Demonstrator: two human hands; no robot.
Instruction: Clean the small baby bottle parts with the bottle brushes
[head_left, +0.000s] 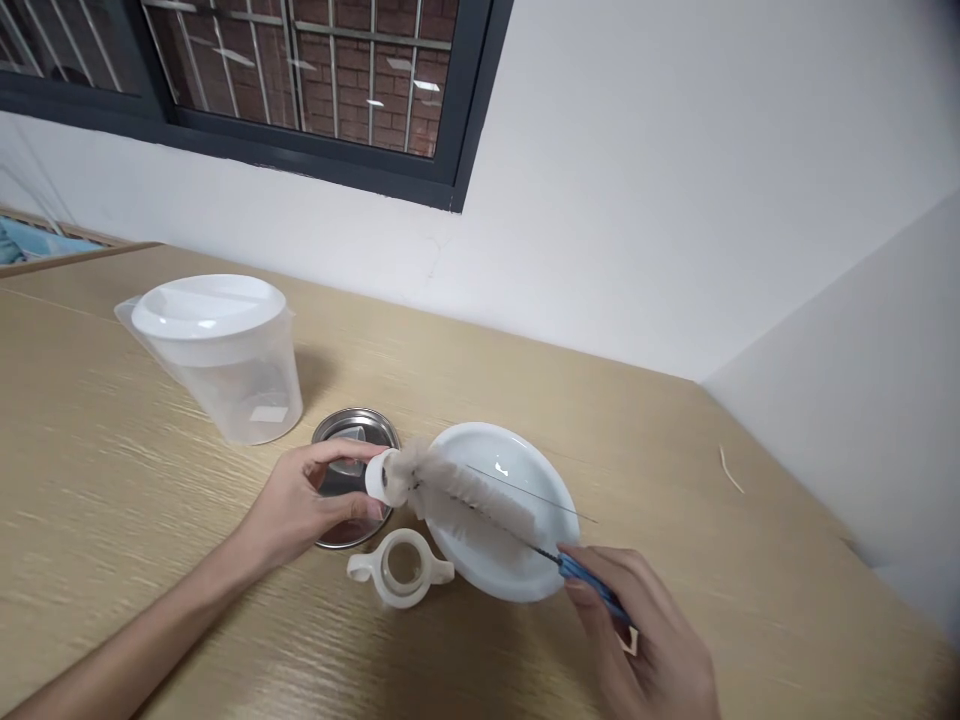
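Observation:
My left hand [311,500] pinches a small white ring-shaped cap [379,478] between thumb and fingers, above a round metal dish [330,530]. In my right hand [649,630] is the blue handle of a bottle brush [480,508] with pale bristles. The brush slants up to the left, and its tufted tip meets the cap's opening; how far inside it reaches I cannot tell. Beneath the brush stands a white bowl [555,490]. A white two-handled ring [401,568] lies on the table between the bowl and my left forearm.
A translucent jug [247,390] with a white lid stands at the left. A small clear piece [349,440] rests in the metal dish. On the wooden table [645,440], a thin pale strip [729,470] lies at the right. Behind are a white wall and a barred window [315,70].

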